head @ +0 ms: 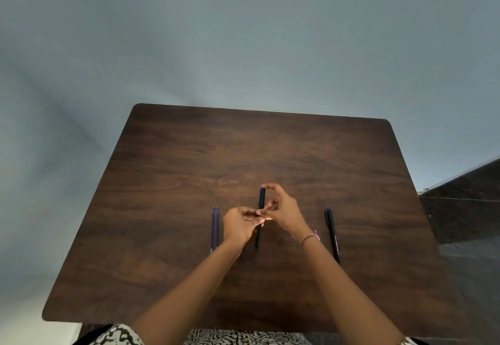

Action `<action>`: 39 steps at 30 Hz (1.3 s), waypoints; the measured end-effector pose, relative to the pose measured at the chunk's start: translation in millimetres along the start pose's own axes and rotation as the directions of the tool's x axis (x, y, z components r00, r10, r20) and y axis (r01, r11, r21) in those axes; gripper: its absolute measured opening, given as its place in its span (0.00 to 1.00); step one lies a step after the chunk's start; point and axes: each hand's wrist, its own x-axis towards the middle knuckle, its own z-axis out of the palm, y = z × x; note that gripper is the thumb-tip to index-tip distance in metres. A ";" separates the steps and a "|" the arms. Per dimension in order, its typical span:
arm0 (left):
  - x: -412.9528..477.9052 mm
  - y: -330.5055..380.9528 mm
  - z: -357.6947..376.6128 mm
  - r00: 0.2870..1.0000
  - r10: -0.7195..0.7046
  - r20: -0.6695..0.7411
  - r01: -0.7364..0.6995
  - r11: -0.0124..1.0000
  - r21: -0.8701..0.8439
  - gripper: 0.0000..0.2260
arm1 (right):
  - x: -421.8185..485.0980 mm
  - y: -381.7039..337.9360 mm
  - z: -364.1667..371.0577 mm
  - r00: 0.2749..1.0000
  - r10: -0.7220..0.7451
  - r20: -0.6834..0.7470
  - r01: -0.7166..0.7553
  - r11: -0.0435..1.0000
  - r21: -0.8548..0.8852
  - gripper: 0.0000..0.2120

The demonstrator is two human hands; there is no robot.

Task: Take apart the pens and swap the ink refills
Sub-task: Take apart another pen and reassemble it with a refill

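Holding a black pen (261, 200) above the wooden table (243, 150), left hand (239, 225) curled round its barrel, right hand (284, 209) pinching its far end, blue refills (214, 228) lying left, second pen (332, 234) right.

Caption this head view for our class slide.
Left hand and right hand grip a black pen; two blue refills lie left on the table, second pen right.

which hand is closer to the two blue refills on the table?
Left. The left hand is just right of the blue refills, not touching them, gripping the held black pen. The right hand is farther right, beyond that pen, also holding it.
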 end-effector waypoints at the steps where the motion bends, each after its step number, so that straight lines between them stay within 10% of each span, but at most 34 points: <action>1: -0.1 -0.3 0.5 1.000 0.008 0.020 -0.008 1.000 0.017 0.09 | 0.0 0.5 -1.1 1.000 0.005 -0.013 -0.005 1.000 -0.004 0.30; 39: -14.9 5.6 18.5 0.999 -0.031 -0.030 0.027 0.992 -0.125 0.12 | -12.2 18.4 -3.7 1.000 -0.016 0.010 0.017 0.999 -0.035 0.33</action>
